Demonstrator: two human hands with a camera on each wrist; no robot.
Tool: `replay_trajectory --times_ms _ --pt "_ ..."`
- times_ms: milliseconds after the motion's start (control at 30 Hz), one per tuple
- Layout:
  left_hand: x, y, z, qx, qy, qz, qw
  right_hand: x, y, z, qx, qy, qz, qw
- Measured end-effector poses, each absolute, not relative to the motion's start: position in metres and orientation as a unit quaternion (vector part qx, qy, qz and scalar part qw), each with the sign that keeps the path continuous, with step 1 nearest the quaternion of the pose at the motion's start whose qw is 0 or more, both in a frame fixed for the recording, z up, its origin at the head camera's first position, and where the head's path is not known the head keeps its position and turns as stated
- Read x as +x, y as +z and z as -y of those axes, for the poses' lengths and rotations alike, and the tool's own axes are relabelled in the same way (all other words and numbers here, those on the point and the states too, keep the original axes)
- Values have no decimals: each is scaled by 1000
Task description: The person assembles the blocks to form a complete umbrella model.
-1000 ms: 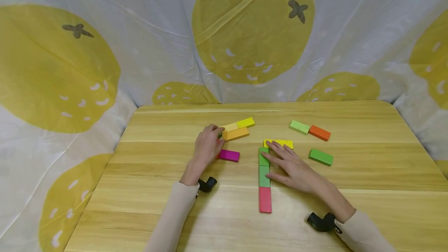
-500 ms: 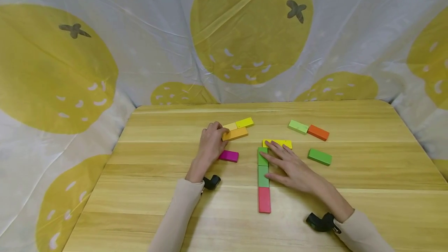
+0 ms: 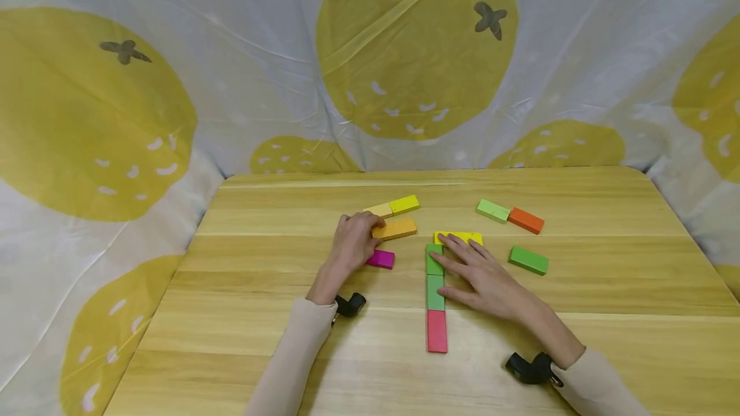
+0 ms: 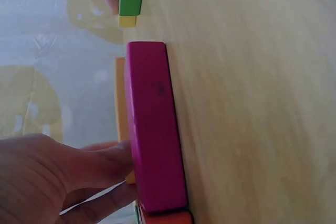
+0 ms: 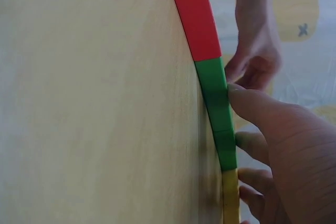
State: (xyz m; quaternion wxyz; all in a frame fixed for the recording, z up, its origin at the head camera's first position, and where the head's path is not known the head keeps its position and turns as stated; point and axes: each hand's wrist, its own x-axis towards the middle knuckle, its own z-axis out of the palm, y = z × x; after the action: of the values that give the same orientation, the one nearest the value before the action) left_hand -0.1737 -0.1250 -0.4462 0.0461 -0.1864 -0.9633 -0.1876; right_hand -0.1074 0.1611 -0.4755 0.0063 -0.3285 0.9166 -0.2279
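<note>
Orange block (image 3: 399, 229) lies closer to the far edge of the table (image 3: 370, 371) than the near one, left of midway between the side edges, its left end pinched by the left hand (image 3: 351, 241). The right hand (image 3: 481, 275) rests, fingers spread, on a yellow block (image 3: 475, 237) and two green blocks (image 3: 436, 300); a red block (image 3: 437, 332) continues them toward the near edge. A low drag nearward could bump the purple block (image 3: 383, 259); uneven pressing could part the green blocks.
</note>
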Motion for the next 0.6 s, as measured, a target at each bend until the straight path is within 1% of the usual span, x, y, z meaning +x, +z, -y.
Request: replay_trajectory --times_ms 267,433,600 --pt "-170 -441 120 -214 -258 939 80 -106 -475 -160 -330 -226 -917 2" --pt "-168 -442 110 -234 -235 938 96 -107 -476 -161 -323 -226 -919 11" --pt "-168 -446 103 -231 -205 947 88 -107 -477 -161 -321 -228 -919 16"
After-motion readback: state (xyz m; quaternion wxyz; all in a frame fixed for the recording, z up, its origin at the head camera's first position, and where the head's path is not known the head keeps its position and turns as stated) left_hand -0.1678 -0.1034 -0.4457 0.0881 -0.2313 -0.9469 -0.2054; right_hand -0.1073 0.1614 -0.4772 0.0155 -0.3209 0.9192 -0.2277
